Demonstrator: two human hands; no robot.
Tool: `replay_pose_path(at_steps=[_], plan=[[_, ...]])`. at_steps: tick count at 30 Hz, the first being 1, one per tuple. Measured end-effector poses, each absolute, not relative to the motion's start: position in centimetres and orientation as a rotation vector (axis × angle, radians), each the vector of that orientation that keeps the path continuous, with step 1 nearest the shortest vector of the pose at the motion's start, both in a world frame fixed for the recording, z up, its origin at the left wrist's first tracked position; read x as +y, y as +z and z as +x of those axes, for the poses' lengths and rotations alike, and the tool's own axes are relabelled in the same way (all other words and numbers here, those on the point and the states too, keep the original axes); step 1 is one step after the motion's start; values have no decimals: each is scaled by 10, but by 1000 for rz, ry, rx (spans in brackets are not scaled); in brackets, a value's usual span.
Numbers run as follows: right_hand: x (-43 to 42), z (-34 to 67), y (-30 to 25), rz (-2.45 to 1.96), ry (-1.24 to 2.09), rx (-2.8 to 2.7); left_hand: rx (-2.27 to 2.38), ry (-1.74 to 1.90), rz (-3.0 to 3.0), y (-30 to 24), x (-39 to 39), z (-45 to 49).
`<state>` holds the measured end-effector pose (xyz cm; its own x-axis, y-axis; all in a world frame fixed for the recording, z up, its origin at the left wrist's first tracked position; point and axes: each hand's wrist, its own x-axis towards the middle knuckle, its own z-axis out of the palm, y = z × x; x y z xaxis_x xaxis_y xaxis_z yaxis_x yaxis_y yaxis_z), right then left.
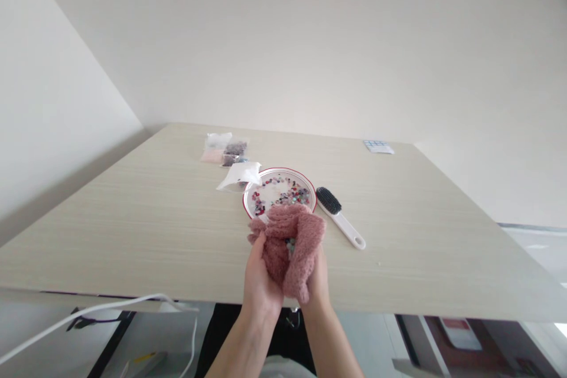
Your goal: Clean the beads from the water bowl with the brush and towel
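Both of my hands cup a fuzzy pink cloth (305, 242), gathered into a bundle above the near edge of the table. My left hand (259, 274) grips its left side with the thumb on top. On the right side, my right hand (319, 277) holds it from beneath, its fingers mostly hidden by the folds. A few pale greenish beads (290, 244) show in the cloth's central hollow. Just beyond, a white plate with a red rim (283, 169) carries many small coloured beads (296, 194); the cloth covers its near edge from view.
Right of the plate lies a white-handled hairbrush (348, 229) with black bristles. A white plastic bag (241, 173) touches the plate's left side. Bead packets (217, 147) lie farther back. A blue-and-white card (378, 146) is at the back right. A white cable (115, 304) hangs past the table's front left.
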<state>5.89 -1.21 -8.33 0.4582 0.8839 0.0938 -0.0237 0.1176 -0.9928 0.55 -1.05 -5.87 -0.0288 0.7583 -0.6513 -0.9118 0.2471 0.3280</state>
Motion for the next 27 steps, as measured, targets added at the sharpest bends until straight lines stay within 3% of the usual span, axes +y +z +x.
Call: replay_pose_path(at_steps=[8,15,21,27], plan=[[-36,58,-80,-950,1247,-434,890,1410,-135,-44,-16,-8],[-47,54,-85,-1167,1036,-630,870,1428,-79,-45,-19,-7],[-54,44,-74,-1554,657,-1021,851,1313,-1,-50,-29,-4],[-30,57,-63,-1650,596,-1219,872,1332,198,-63,-58,13]])
